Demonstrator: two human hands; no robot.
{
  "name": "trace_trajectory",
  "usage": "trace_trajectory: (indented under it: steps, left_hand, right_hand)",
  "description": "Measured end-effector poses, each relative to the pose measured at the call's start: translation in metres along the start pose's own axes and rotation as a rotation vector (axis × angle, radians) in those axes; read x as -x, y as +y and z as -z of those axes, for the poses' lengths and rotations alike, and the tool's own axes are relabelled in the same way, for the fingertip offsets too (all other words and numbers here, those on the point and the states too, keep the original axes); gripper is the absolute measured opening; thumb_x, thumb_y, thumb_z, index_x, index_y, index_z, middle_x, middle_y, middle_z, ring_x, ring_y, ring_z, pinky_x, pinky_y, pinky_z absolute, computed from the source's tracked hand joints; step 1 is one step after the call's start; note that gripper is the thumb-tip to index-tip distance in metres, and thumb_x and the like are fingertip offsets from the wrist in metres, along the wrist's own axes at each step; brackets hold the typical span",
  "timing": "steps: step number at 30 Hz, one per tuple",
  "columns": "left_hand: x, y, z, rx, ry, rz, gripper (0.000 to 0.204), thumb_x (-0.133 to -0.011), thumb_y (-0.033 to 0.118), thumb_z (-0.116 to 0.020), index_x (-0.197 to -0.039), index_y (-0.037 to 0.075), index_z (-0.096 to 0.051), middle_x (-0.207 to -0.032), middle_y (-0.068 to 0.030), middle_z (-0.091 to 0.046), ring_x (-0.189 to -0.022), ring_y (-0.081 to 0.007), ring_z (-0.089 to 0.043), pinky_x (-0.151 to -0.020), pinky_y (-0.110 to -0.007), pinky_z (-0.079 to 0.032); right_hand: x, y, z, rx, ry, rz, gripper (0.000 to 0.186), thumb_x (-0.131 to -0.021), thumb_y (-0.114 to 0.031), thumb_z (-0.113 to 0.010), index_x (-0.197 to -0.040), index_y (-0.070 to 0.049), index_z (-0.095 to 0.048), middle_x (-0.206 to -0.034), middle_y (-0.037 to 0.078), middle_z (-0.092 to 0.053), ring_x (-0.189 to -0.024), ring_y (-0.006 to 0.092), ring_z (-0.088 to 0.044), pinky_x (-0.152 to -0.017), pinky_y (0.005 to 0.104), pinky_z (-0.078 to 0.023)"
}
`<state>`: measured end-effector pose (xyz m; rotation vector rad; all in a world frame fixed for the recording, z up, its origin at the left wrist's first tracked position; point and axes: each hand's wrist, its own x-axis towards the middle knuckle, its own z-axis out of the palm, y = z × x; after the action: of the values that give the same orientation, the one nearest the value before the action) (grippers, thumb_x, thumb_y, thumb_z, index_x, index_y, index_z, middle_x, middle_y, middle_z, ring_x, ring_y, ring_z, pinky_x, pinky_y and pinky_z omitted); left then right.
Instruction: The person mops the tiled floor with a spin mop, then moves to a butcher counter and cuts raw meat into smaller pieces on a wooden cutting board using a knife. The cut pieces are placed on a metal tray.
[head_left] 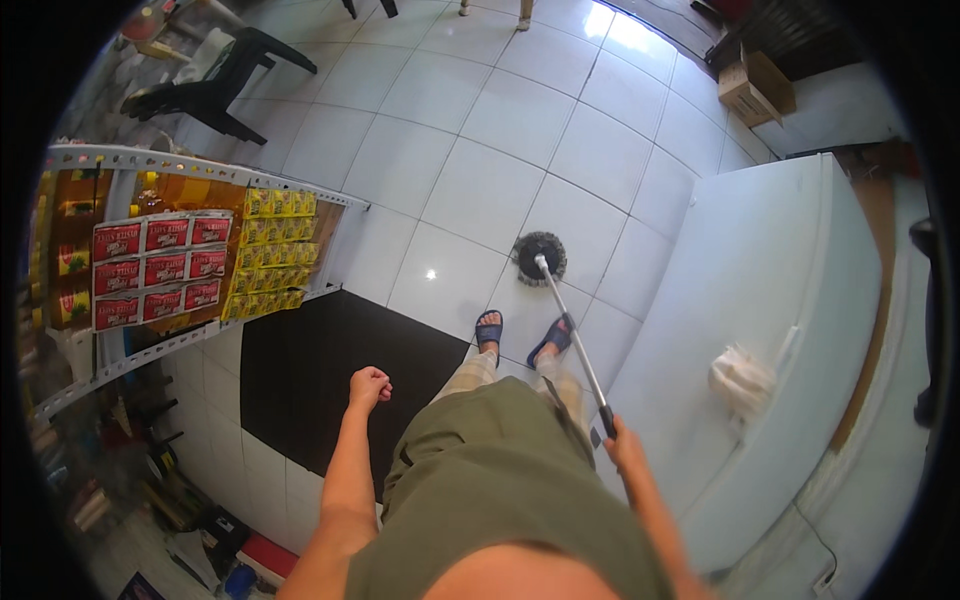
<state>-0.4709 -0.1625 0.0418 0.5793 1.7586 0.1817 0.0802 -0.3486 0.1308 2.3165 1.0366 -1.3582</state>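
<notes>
My right hand grips the black upper part of a mop handle at lower right. The silver pole runs forward to a round grey mop head lying on the white tiles just beyond my feet in blue slides. My left hand hangs curled closed at my left side, above a black floor mat, with nothing visible in it.
A metal shelving unit with hanging red and yellow packets stands left. A white freezer-like cabinet with a pale bag runs along the right. Dark chairs are upper left, a cardboard box upper right.
</notes>
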Motion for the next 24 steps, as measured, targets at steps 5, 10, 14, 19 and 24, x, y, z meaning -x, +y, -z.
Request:
trace_trajectory:
  steps: [5, 10, 14, 19, 24]
  left_hand:
    - [0.012, -0.008, 0.001, -0.023, 0.034, -0.058, 0.013, -0.093, 0.007, -0.065, -0.082, 0.001, -0.063, -0.065, -0.0083, -0.066, -0.049, -0.0132, -0.061, -0.045, -0.029, -0.053]
    - [0.043, -0.045, 0.018, -0.117, 0.101, 0.018, 0.014, -0.092, 0.007, -0.066, -0.080, 0.001, -0.062, -0.065, -0.0088, -0.066, -0.050, -0.0143, -0.062, -0.044, -0.030, -0.053]
    - [0.070, -0.080, 0.041, -0.090, 0.149, 0.033, 0.011, -0.092, 0.007, -0.066, -0.083, 0.001, -0.062, -0.066, -0.0086, -0.065, -0.050, -0.0140, -0.061, -0.046, -0.030, -0.055]
    - [0.093, -0.117, 0.038, -0.163, 0.122, 0.077, 0.012, -0.092, 0.007, -0.066, -0.082, 0.001, -0.062, -0.066, -0.0089, -0.065, -0.051, -0.0143, -0.062, -0.046, -0.031, -0.055]
    - [0.116, -0.165, 0.013, -0.149, 0.116, -0.016, 0.013, -0.091, 0.007, -0.067, -0.081, 0.000, -0.063, -0.066, -0.0090, -0.066, -0.050, -0.0147, -0.062, -0.046, -0.031, -0.054]
  right_hand:
    - [-0.100, -0.087, 0.019, 0.032, 0.142, 0.155, 0.067, -0.080, -0.015, -0.066, -0.144, -0.012, -0.045, -0.108, 0.028, -0.067, -0.102, 0.0454, -0.065, -0.086, 0.0534, -0.052]
    - [-0.211, -0.224, 0.042, -0.078, 0.234, 0.291, 0.052, -0.080, -0.010, -0.062, -0.132, -0.010, -0.053, -0.113, 0.027, -0.066, -0.107, 0.0451, -0.063, -0.089, 0.0524, -0.052]
    - [-0.215, -0.246, 0.028, -0.206, 0.133, 0.128, 0.044, -0.087, -0.012, -0.055, -0.130, -0.010, -0.054, -0.110, 0.025, -0.069, -0.102, 0.0427, -0.067, -0.087, 0.0524, -0.053]
    - [-0.139, -0.115, -0.061, 0.034, 0.236, 0.275, 0.051, -0.086, -0.011, -0.056, -0.136, -0.014, -0.045, -0.102, 0.027, -0.070, -0.097, 0.0449, -0.067, -0.082, 0.0562, -0.053]
    - [-0.006, 0.057, -0.155, 0.093, 0.119, 0.161, 0.075, -0.083, -0.011, -0.059, -0.153, -0.016, -0.032, -0.098, 0.025, -0.069, -0.088, 0.0444, -0.068, -0.078, 0.0558, -0.052]
